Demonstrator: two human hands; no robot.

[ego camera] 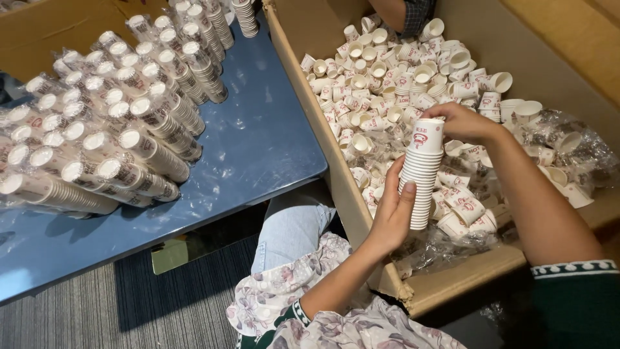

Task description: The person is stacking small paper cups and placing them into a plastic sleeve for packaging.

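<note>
From the head camera, the left hand [392, 216] was wrapped around the lower part of a stack of small paper cups [420, 174], fingers curled at its side and thumb behind, so it was closed on the stack. The right hand [464, 123] rested on the top cup, fingers bent over the rim as if seating it; it gripped the stack's upper end loosely. The stack stood nearly upright, leaning a little, above the large cardboard box [336, 187] at the person's knees.

The stack looked very light, and the thin paper walls would likely dent under a hard squeeze. Nested cups tend to slide apart or bow, so a hold near the bottom plus a steadying hand at the top seemed the sound grip. The waxed sides were probably a bit slick.

Inside the box lay a heap of loose cups [381, 77], white with a red printed mark on the side, many tipped over, among crumpled clear plastic wrap [568, 139] at the right. Another person's sleeve [416, 14] showed at the far end of the box.

On the blue counter [258, 142] to the left lay wrapped sleeves of cups [110, 129], long cylinders in clear film, piled side by side with their white ends toward the camera.
</note>
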